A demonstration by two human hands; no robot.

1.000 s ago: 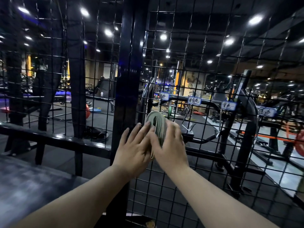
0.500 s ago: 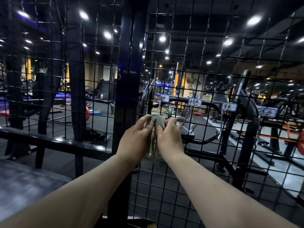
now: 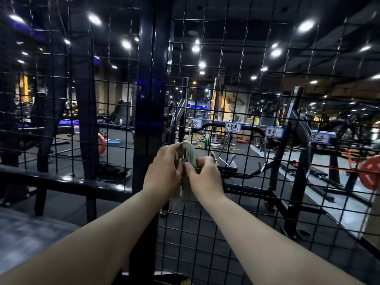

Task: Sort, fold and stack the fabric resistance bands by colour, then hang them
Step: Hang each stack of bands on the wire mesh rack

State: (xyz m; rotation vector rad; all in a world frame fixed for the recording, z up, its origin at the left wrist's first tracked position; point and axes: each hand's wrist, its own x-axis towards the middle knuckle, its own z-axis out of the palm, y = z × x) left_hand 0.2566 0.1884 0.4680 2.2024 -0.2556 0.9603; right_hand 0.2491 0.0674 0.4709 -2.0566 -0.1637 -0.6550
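Observation:
A folded bundle of green fabric resistance bands (image 3: 188, 154) hangs against the black wire grid (image 3: 242, 198), its top looped near a metal hook below the leftmost label (image 3: 195, 122). Both of my hands are at the bundle. My left hand (image 3: 164, 170) grips its left side with curled fingers. Pinching the right side with fingertips is my right hand (image 3: 205, 177). The bundle's lower ends (image 3: 185, 197) hang between my wrists. Its middle is hidden by my hands.
Three more handwritten labels (image 3: 233, 127) (image 3: 274, 132) (image 3: 319, 138) sit along the grid to the right, with bare metal hooks (image 3: 226, 159) below them. A thick black post (image 3: 147, 112) stands just left of the bundle. Gym machines and weight plates show behind the mesh.
My fingers have curled round the bundle, which has dropped slightly and now hangs longer between my wrists. My right hand has shifted down to pinch its right side.

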